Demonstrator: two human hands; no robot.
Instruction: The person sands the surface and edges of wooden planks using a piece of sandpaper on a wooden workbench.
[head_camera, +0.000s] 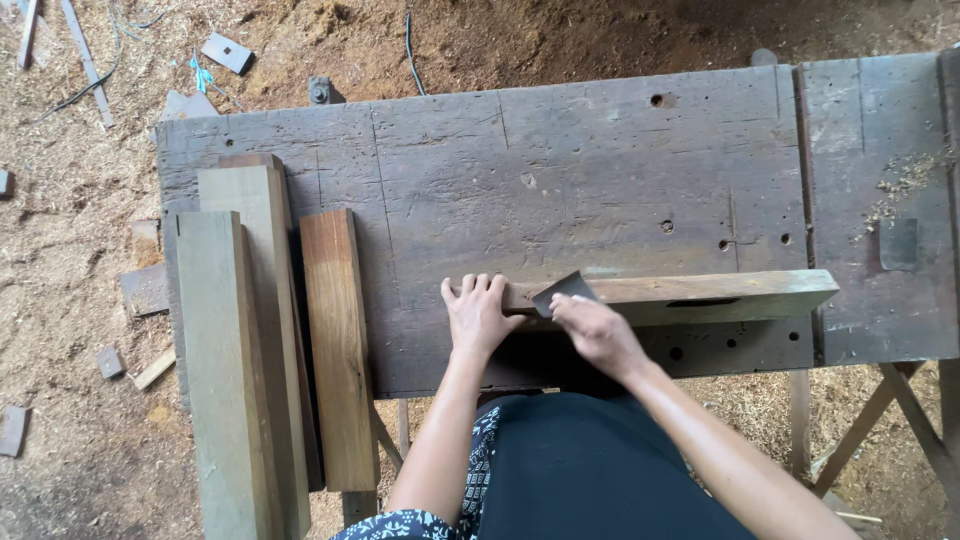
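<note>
Worn workbench (560, 170) over sawdust floor. Left hand (478, 315) flat, fingers together, pressing wooden bar (720, 292). Right hand (598, 332) pinching dark scraper blade (562, 291) against bar.

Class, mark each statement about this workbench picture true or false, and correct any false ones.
1. The left hand lies flat on the end of the long plank. True.
2. The right hand holds a hammer. False: it holds a thin dark scraper blade against the plank.
3. Three boards lie at the workbench's left end. True.
4. The floor is clean tile. False: it is covered in sawdust and offcuts.
</note>
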